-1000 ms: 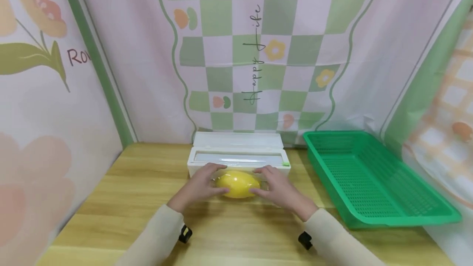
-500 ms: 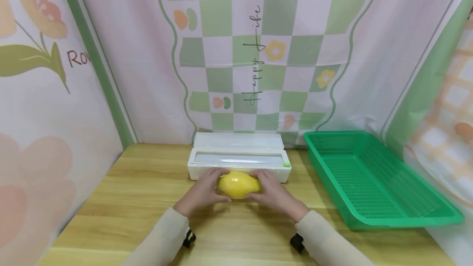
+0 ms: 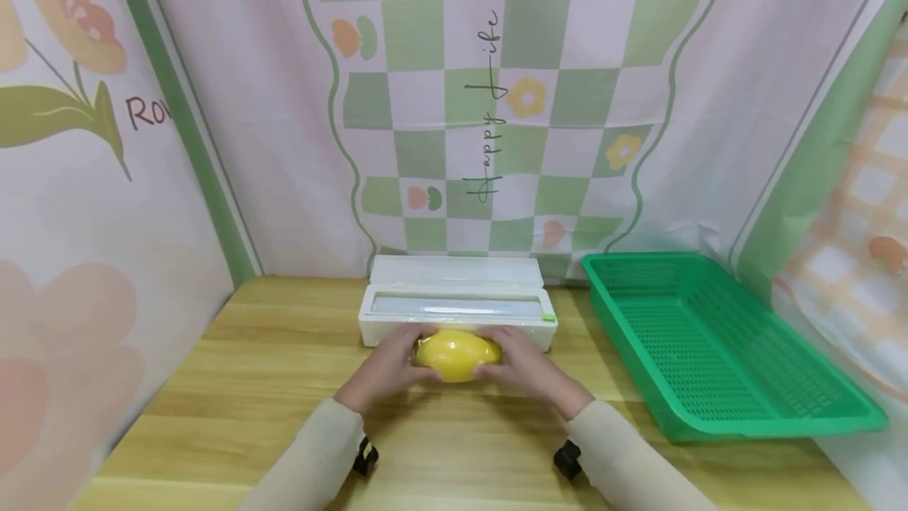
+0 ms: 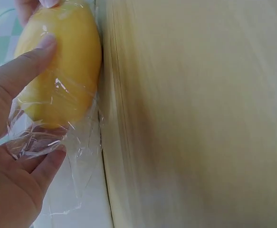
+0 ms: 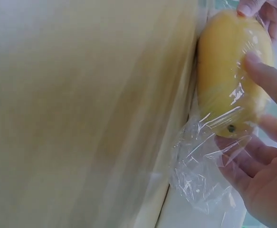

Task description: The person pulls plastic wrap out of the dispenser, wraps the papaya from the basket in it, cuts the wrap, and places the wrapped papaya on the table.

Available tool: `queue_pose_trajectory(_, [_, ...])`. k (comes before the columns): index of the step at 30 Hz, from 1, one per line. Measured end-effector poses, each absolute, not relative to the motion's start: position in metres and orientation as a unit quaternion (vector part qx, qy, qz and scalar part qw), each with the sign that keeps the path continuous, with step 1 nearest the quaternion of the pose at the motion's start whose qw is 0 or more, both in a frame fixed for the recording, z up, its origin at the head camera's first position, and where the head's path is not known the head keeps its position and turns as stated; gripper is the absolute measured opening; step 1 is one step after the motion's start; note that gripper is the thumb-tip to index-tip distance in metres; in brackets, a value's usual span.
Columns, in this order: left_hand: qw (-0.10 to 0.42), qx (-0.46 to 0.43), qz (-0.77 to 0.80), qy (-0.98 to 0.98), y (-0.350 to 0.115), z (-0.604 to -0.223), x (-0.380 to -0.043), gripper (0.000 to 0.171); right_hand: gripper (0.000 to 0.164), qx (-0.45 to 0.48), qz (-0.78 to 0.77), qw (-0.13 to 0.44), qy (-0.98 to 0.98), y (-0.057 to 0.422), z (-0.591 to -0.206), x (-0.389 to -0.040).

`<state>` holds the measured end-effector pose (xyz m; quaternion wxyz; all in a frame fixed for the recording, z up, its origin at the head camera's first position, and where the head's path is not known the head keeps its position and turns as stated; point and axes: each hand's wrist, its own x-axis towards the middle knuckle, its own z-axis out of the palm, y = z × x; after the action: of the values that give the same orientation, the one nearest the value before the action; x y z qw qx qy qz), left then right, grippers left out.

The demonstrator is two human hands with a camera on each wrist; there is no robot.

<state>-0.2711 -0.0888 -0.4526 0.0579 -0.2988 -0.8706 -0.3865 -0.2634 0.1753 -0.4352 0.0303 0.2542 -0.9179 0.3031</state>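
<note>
A yellow mango (image 3: 457,355), wrapped in clear cling film (image 5: 200,178), is held lengthwise between both hands. My left hand (image 3: 386,367) grips its left end, thumb on the near side and fingers behind. The right hand (image 3: 527,369) grips the other end in the same way. In the left wrist view, loose film (image 4: 83,142) bunches by the fingers and hangs past the mango's end. The right wrist view shows a small dark stem spot under the film. Just behind the mango stands a white cling film box (image 3: 379,330), its lid (image 3: 457,269) raised and a roll inside.
To the right, a green plastic basket (image 3: 667,385) with a perforated bottom stands on the wooden table (image 3: 234,385). Patterned curtains (image 3: 269,140) enclose the table at the back and both sides.
Both hands have moved inward from either side, and their spread fingers have closed on the mango's ends. In the last half second hands and mango have barely moved.
</note>
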Motion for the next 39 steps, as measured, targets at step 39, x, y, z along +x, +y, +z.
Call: queue_pose_trajectory(39, [-0.069, -0.308, -0.387, -0.866, -0.092, -0.44, -0.281, 0.051, 0.046, 0.316, 0.33, -0.107, -0.883, 0.191, -0.422, -0.278])
